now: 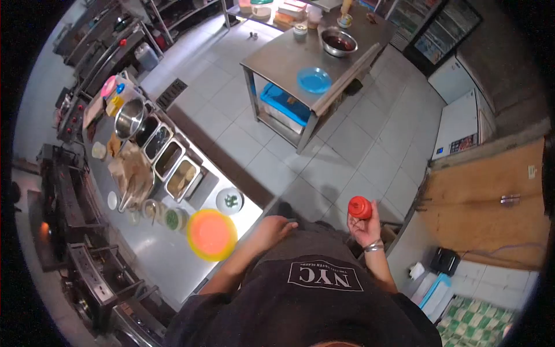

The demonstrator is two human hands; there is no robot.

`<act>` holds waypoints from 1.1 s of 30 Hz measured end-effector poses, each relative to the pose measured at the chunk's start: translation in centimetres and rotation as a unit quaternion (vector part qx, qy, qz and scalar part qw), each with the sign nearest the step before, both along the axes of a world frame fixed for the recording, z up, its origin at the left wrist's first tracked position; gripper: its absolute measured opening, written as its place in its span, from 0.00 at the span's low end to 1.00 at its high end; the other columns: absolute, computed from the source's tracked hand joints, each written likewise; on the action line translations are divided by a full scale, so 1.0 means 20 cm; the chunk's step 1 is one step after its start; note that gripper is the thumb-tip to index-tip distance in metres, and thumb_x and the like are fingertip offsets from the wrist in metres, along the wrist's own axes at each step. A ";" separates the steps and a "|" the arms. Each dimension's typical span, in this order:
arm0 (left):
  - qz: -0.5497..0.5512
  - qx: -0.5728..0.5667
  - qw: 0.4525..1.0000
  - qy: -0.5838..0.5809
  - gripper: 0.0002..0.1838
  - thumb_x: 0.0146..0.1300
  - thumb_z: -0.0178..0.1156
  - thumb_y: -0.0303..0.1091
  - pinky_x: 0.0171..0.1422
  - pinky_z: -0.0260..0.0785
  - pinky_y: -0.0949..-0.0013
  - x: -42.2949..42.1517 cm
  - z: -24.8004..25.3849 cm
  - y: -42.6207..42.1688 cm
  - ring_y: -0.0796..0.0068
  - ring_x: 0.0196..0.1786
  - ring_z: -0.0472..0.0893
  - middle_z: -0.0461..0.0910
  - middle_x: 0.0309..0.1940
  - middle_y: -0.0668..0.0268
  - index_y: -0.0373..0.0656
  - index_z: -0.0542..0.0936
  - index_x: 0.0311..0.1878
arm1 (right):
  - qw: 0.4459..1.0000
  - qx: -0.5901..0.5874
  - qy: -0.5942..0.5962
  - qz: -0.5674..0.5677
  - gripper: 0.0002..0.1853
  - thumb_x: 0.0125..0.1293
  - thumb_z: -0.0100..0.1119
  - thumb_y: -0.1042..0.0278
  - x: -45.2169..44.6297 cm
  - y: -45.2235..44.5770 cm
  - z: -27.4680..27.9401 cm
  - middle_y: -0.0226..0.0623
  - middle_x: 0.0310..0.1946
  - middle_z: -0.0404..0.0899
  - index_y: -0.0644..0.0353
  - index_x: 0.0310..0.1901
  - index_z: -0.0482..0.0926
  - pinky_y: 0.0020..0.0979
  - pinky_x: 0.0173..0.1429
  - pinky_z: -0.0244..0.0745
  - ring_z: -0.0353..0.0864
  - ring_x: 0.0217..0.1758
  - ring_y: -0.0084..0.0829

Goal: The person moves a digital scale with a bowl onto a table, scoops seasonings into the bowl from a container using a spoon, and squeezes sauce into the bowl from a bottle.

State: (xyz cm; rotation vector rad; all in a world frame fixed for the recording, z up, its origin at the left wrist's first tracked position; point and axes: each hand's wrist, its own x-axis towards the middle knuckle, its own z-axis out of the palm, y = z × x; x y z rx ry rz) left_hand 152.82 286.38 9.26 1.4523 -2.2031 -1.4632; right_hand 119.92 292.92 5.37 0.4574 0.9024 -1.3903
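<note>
My right hand [365,230] holds a red bottle [359,207], its round top facing the camera. A metal bracelet is on that wrist. My left hand [276,231] is in front of my waist, palm down, its fingers loosely stretched towards the right, with no object visible in it. Left of it, a yellow-rimmed plate [212,235] with an orange-pink middle lies on the steel counter [156,254]. Just beyond the plate stands a white bowl [230,200] with green pieces inside.
Metal food trays [183,178] and a steel bowl [130,118] line the left counter. Ahead stands a steel table [277,63] with a blue plate [314,80] and a bowl of dark liquid [339,42]. A wooden panel [485,202] is at the right.
</note>
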 end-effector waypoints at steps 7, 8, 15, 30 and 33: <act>-0.026 0.034 0.992 0.116 0.18 0.73 0.54 0.43 0.55 0.72 0.53 -0.24 0.00 -0.51 0.47 0.52 0.80 0.81 0.47 0.49 0.39 0.76 0.56 | 1.000 0.008 0.007 0.018 0.30 0.63 0.64 0.39 -0.23 -0.67 -0.03 0.39 0.51 0.79 0.55 0.56 0.74 0.37 0.52 0.80 0.79 0.51 0.37; -0.059 0.055 0.991 0.108 0.19 0.74 0.52 0.43 0.56 0.72 0.54 -0.27 0.01 -0.57 0.48 0.53 0.80 0.81 0.48 0.49 0.40 0.75 0.59 | 0.999 0.010 0.011 0.034 0.30 0.63 0.64 0.38 -0.25 -0.76 -0.07 0.38 0.51 0.79 0.55 0.56 0.74 0.37 0.52 0.80 0.79 0.50 0.37; 0.035 0.120 0.991 0.047 0.22 0.74 0.51 0.50 0.55 0.73 0.57 -0.26 0.16 -0.92 0.48 0.51 0.82 0.83 0.48 0.50 0.41 0.79 0.55 | 0.973 0.006 -0.077 0.218 0.30 0.62 0.65 0.38 -0.19 -1.59 -0.13 0.38 0.54 0.76 0.50 0.57 0.73 0.40 0.52 0.80 0.78 0.51 0.37; 0.347 0.082 0.926 0.127 0.22 0.66 0.67 0.41 0.40 0.71 0.66 0.50 0.10 -1.57 0.71 0.52 0.84 0.85 0.39 0.55 0.34 0.74 0.23 | 0.874 0.072 -0.135 0.461 0.26 0.64 0.65 0.40 0.94 -3.02 -0.19 0.34 0.54 0.79 0.49 0.55 0.75 0.41 0.56 0.78 0.78 0.56 0.36; 0.375 0.086 0.915 0.120 0.22 0.65 0.68 0.41 0.40 0.71 0.68 0.82 0.12 -1.84 0.75 0.45 0.83 0.86 0.42 0.55 0.34 0.74 0.23 | 0.870 0.094 -0.129 0.467 0.27 0.63 0.66 0.41 1.32 -3.30 -0.16 0.34 0.56 0.77 0.49 0.56 0.74 0.42 0.58 0.77 0.77 0.58 0.36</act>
